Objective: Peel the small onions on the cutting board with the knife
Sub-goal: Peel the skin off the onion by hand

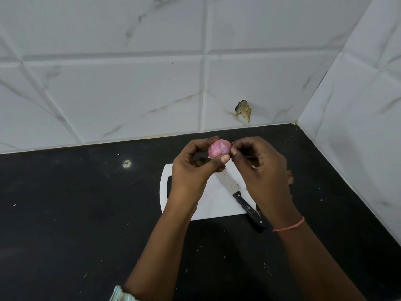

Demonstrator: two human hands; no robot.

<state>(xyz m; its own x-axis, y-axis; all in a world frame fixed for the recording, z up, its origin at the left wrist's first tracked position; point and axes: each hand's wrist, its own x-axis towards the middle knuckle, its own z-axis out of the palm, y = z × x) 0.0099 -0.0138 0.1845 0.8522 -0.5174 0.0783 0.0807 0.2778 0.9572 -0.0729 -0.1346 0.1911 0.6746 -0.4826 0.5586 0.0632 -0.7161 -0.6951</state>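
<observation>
A small pink onion (218, 148) is held up above the white cutting board (214, 205). My left hand (195, 168) grips it between thumb and fingers. My right hand (260, 166) pinches the onion's right side, where a strip of skin seems to be between its fingertips. The knife (240, 197) lies flat on the board, blade toward the back, black handle sticking out over the front right edge. Another brownish onion (290, 178) peeks out behind my right hand, mostly hidden.
The board lies on a black countertop (76, 213) strewn with small skin flakes. White marble-look tiled walls (130, 83) meet in a corner at the back right. A chipped spot (244, 109) marks the back wall.
</observation>
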